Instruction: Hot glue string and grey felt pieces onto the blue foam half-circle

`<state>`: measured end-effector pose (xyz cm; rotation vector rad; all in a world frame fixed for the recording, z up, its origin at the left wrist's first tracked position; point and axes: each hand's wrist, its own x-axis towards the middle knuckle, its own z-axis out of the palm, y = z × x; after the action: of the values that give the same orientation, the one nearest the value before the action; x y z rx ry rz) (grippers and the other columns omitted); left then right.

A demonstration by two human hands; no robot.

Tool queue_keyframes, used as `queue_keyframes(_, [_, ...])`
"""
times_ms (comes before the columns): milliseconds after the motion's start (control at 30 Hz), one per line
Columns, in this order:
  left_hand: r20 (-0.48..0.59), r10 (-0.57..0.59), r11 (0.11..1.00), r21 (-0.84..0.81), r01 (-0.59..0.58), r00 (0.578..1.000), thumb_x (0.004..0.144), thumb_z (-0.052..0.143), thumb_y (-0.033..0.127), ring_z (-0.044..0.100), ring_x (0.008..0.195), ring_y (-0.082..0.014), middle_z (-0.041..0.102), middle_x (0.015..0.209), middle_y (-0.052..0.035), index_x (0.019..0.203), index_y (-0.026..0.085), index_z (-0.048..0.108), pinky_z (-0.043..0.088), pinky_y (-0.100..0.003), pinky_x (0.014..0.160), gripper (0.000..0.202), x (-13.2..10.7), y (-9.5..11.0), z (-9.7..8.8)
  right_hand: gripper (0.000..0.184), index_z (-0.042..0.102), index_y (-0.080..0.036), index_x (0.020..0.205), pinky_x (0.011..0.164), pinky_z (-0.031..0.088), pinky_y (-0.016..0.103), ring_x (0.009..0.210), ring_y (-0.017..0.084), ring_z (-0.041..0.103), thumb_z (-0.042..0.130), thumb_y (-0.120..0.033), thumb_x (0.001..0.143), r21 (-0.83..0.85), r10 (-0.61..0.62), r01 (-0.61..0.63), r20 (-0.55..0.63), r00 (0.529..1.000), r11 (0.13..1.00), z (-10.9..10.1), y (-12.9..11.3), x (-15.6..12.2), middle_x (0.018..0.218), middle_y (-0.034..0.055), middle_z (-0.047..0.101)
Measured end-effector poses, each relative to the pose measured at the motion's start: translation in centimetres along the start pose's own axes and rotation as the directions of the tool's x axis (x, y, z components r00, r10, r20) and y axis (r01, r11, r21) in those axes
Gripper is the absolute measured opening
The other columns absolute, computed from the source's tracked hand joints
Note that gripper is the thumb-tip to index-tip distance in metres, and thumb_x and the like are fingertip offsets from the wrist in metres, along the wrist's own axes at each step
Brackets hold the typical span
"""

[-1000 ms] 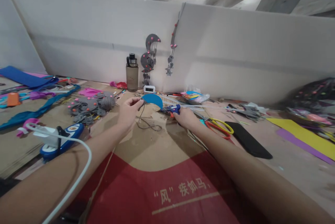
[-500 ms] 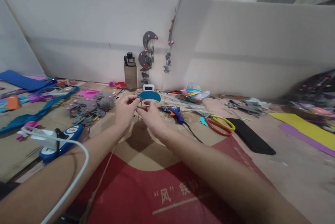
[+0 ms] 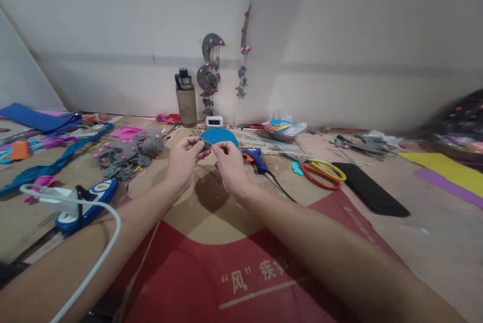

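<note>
Above the brown cardboard, both hands meet at a small thin grey piece (image 3: 206, 141), possibly felt or yarn. My left hand (image 3: 185, 159) pinches its left end between thumb and fingers. At the other end, my right hand (image 3: 230, 164) grips it with thumb and forefinger, the other fingers curled. Just beyond the fingertips shows a blue rounded piece (image 3: 219, 135), its lower edge covered by the hands; whether it is held or lying down I cannot tell. A blue glue gun (image 3: 258, 159) lies right of my right hand.
Left are a heap of grey felt pieces (image 3: 121, 154) and a blue-and-white device (image 3: 88, 206) with a white cable. A bottle (image 3: 186, 104) stands behind. Right lie scissors (image 3: 320, 178), a black phone (image 3: 368, 189) and yellow sheets (image 3: 445, 169). Grey moon ornaments (image 3: 211, 46) hang on the white partition.
My hands have shifted slightly, and the grey piece now stretches between their fingertips. More of the blue rounded piece shows behind them. The view has tilted down a little.
</note>
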<state>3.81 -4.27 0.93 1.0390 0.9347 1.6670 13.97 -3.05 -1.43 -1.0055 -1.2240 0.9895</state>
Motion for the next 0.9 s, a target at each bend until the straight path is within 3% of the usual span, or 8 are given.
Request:
queue_keyframes(100, [0.018,-0.02,0.997,-0.068,0.021,1.0,0.067,0.07,0.017,0.063,0.075,-0.0121,0.064,0.08,-0.0031,0.073,0.014,0.057,0.052,-0.033,0.082,0.014,-0.37,0.02,0.31,0.017,0.055,-0.019,0.078,0.056,0.039,0.023,0.061,0.01,0.046,0.051,-0.036,0.076,0.012,-0.005,0.006,-0.068,0.998,1.0,-0.14,-0.07,-0.07,0.071,-0.0019,0.054])
queue_keyframes(233, [0.009,-0.041,0.996,-0.082,0.041,0.999,0.068,0.068,0.017,0.064,0.078,-0.0132,0.064,0.08,-0.0035,0.072,0.014,0.057,0.052,-0.035,0.085,0.011,-0.54,-0.04,0.35,0.017,0.056,-0.018,0.079,0.058,0.04,0.024,0.062,0.01,0.047,0.053,-0.035,0.075,0.046,0.001,0.003,-0.076,0.997,0.999,-0.24,-0.18,-0.11,0.074,-0.001,0.056])
queue_keyframes(900, [-0.019,-0.025,0.982,-0.186,0.021,1.0,0.065,0.069,0.017,0.06,0.069,-0.0104,0.061,0.074,0.0003,0.068,0.015,0.058,0.055,-0.03,0.074,0.012,-0.6,-0.14,0.27,0.019,0.059,-0.018,0.076,0.056,0.035,0.023,0.056,0.009,0.042,0.057,-0.037,0.074,0.097,0.021,-0.012,-0.089,0.996,0.995,-0.12,0.03,-0.04,0.066,-0.0027,0.054])
